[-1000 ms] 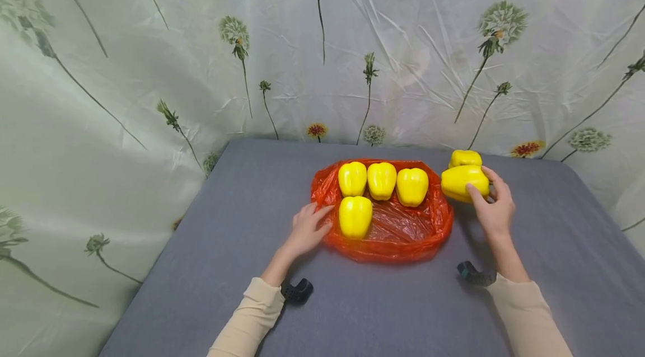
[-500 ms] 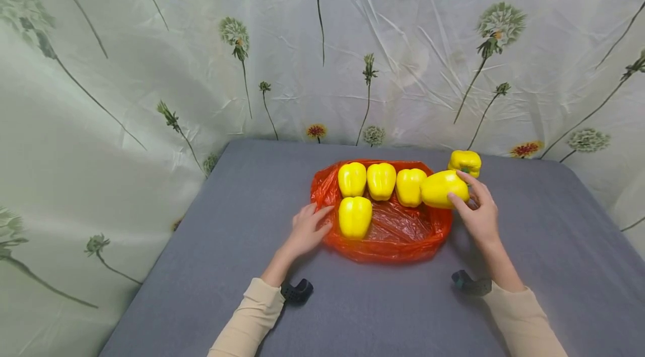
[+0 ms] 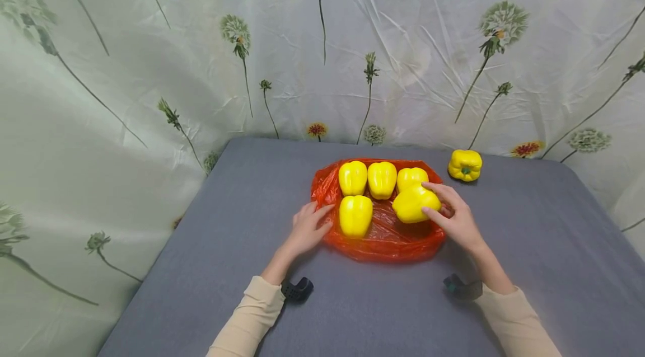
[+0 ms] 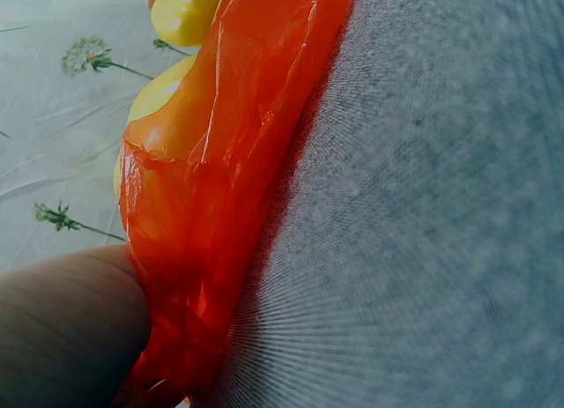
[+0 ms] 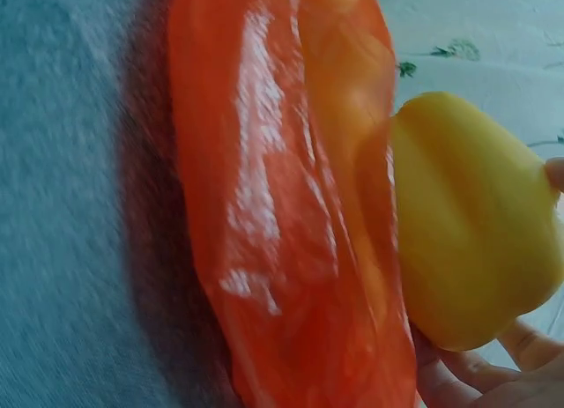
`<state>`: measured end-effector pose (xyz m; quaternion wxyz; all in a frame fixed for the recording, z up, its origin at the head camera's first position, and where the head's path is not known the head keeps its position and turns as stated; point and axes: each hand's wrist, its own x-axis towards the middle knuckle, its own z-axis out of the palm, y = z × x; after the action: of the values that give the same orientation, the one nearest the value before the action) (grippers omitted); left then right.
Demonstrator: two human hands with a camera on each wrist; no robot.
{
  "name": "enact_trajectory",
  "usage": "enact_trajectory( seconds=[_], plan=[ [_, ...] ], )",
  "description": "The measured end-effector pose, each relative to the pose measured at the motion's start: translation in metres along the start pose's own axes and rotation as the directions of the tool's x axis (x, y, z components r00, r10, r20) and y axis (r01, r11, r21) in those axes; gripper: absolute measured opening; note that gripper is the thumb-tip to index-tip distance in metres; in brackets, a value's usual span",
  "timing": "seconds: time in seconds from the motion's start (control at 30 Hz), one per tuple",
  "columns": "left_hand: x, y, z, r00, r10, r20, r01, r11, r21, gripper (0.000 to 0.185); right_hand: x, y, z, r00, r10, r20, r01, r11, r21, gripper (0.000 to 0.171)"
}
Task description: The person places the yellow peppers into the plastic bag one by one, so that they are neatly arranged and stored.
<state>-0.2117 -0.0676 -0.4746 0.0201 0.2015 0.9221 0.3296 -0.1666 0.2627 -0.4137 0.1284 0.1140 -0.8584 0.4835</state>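
Observation:
In the head view, my right hand [image 3: 456, 220] holds a yellow bell pepper [image 3: 416, 204] between thumb and fingers over the right part of a red plastic bag [image 3: 398, 250]. The right wrist view shows this pepper [image 5: 476, 223] tilted above the bag's rim, fingers under and behind it. Several other yellow peppers are in the bag: a back row, partly covered at its right end, and one pepper [image 3: 355, 217] in front at left. My left hand [image 3: 306, 229] rests at the bag's left rim, fingers mostly straight. In the left wrist view a digit [image 4: 70, 329] touches the crinkled red plastic [image 4: 203, 232].
Another yellow bell pepper [image 3: 465, 165] lies on the grey table [image 3: 242, 200] right of the bag, stem end facing me. A flower-printed curtain [image 3: 282, 38] hangs behind the table and along its left side.
My right hand has carried its pepper leftward from beside the bag to above the bag's right part. The pepper left on the table is now uncovered. My left hand stays in place.

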Motion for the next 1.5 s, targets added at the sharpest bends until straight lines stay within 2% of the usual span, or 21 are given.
enact_trajectory(
  seconds=[0.17,0.33,0.43,0.6,0.73,0.83,1.0,1.23,1.4,1.5],
  plan=[
    [0.001,0.001,-0.001,1.0,0.004,0.0,-0.004,1.0,0.002,0.045,0.001,-0.002,0.005,0.997,-0.047,0.058,0.046,0.999,0.021,0.047],
    [0.001,0.001,-0.001,1.0,0.008,-0.002,-0.008,1.0,0.004,0.045,0.003,-0.002,0.009,0.985,-0.072,0.155,0.079,0.996,-0.043,0.047],
    [0.0,0.0,0.0,1.0,0.01,-0.001,-0.01,1.0,0.004,0.045,0.005,0.0,0.012,0.97,-0.072,0.234,0.087,0.995,-0.052,0.046],
    [-0.001,-0.002,0.002,1.0,0.004,0.006,-0.004,1.0,-0.005,0.045,0.009,0.004,0.018,0.93,-0.079,0.359,0.086,0.996,-0.002,0.046],
    [-0.002,-0.001,0.002,1.0,0.0,0.003,0.001,1.0,-0.014,0.045,0.012,0.005,0.022,0.903,-0.086,0.42,0.086,0.996,0.019,0.045],
    [-0.002,0.0,0.001,1.0,-0.002,0.005,0.002,1.0,-0.012,0.045,0.015,0.006,0.025,0.895,-0.096,0.436,0.092,0.995,0.032,0.044],
    [-0.001,0.001,0.0,1.0,-0.002,0.004,0.002,1.0,-0.002,0.045,0.017,0.007,0.03,0.892,-0.063,0.448,0.06,0.998,0.022,0.046],
    [0.0,0.002,-0.001,1.0,0.006,0.009,-0.006,1.0,-0.003,0.046,0.012,-0.001,0.031,0.914,0.054,0.403,-0.023,0.996,-0.083,0.053],
    [0.0,0.001,-0.002,1.0,0.008,0.009,-0.008,1.0,-0.004,0.046,0.007,-0.007,0.034,0.927,0.104,0.359,-0.051,0.987,-0.153,0.055],
    [0.0,0.001,-0.001,1.0,0.006,0.008,-0.006,1.0,-0.012,0.046,0.005,-0.008,0.038,0.931,0.118,0.347,-0.07,0.986,-0.148,0.055]
  ],
)
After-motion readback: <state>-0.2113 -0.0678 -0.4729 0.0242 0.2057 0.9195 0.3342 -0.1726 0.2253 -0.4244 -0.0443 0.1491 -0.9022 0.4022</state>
